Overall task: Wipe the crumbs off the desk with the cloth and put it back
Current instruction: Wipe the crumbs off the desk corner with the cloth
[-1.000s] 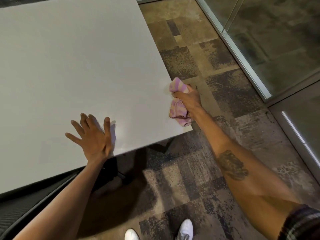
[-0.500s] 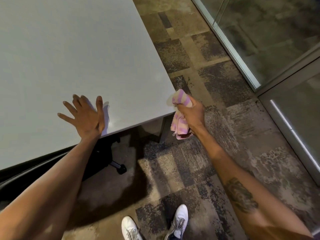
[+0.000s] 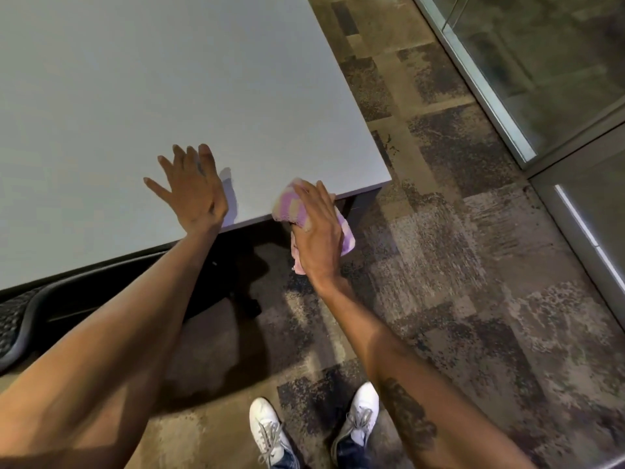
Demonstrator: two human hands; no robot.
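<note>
At the far left, a dark mesh chair [image 3: 20,319] sat tucked under the surface [image 3: 169,79], mostly cut off by the frame edge, so I could not tell its full shape. Further right, my left hand [image 3: 191,191] lay flat on the surface with fingers spread and nothing in it, just inside the near edge; I judged it was there to brace me while the other arm worked. Right of it, my right hand [image 3: 316,228] was closed around the pink striped cloth [image 3: 292,206], bunched on the near edge close to the corner, its tail hanging off below. That placement suited sweeping crumbs over the edge. I could make out no crumbs on the surface, and the carpet [image 3: 456,265] pattern would hide any that had fallen.
</note>
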